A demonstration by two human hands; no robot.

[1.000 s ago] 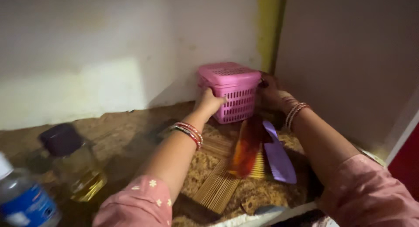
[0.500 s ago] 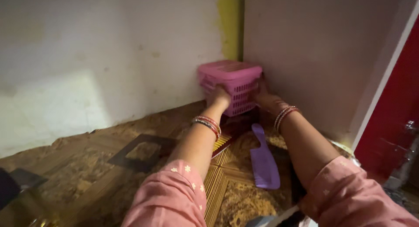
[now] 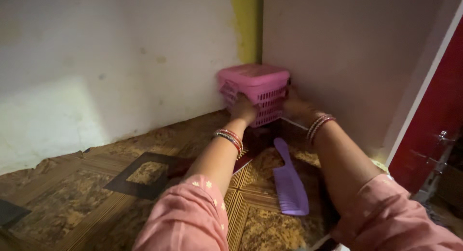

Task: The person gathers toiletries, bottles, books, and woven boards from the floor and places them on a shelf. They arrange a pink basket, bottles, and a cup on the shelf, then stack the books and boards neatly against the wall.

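The basket (image 3: 258, 89) is pink with a slotted lattice. The comb (image 3: 289, 183) is lilac. The shelf (image 3: 72, 203) has a brown-and-gold liner of mottled squares and striped bands. Sleeves (image 3: 188, 222) are pink with small pale flowers; bangles (image 3: 230, 137) are red and gold.

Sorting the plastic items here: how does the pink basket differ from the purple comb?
The pink basket is boxy, lidded, and stands in the wall corner; the purple comb lies flat on the patterned surface. The left hand and right hand grip the basket; the comb lies untouched. Both look plastic.

Your only view, head cam: looks down and forward, close, along your arms into the wall corner (image 3: 263, 53).
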